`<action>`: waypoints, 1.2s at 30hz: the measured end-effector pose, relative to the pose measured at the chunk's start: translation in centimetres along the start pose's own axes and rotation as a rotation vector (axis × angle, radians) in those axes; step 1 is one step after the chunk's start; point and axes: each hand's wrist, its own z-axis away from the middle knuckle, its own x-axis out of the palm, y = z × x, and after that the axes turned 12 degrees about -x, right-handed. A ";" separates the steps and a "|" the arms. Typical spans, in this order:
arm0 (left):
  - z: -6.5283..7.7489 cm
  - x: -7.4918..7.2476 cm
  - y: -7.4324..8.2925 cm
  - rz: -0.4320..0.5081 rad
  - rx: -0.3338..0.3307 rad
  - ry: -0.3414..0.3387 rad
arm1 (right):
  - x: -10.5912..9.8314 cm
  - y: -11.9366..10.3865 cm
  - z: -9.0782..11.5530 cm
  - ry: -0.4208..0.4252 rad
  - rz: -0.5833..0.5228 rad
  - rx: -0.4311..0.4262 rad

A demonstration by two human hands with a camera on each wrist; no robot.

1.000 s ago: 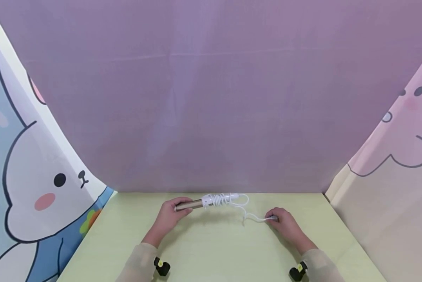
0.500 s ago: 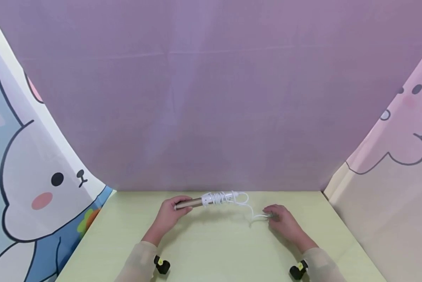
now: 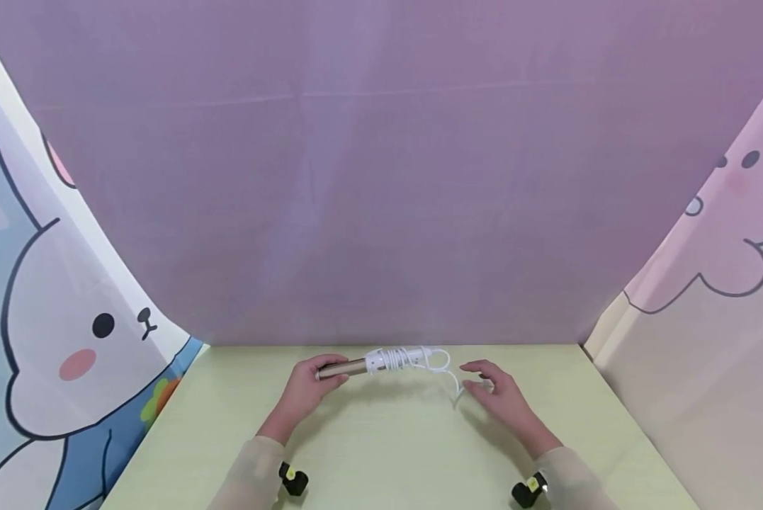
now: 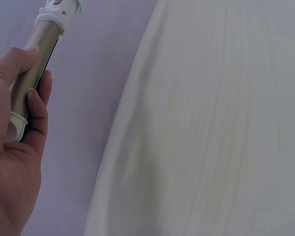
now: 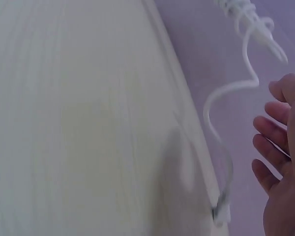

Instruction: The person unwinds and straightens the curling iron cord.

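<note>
My left hand point(image 3: 307, 389) grips the gold barrel of a curling iron point(image 3: 346, 369) near its white-tipped end. The iron is held up over the table, its white handle pointing right. White cord point(image 3: 395, 359) is wound in several turns round that handle. A loose length of cord point(image 5: 214, 101) hangs from the handle end, with a plug point(image 5: 221, 212) at its lower end in the right wrist view. Beside it, my right hand point(image 3: 499, 393) has its fingers apart and slightly bent, with nothing between them. In the left wrist view, thumb and fingers wrap the barrel point(image 4: 33, 64).
A pale yellow-green table point(image 3: 394, 460) lies under both hands. Behind it hangs a purple cloth point(image 3: 381, 212). Cartoon-printed curtains stand at the left point(image 3: 56, 319) and at the right point(image 3: 725, 340).
My right hand has let go of the cord's plug end and its fingers have spread, shifting a little left. The left hand and the curling iron have stayed in place.
</note>
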 end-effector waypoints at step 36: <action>0.1 0.4 -0.5 -0.030 -0.008 -0.021 | 5.1 -5.1 -1.7 0.149 -0.167 -0.077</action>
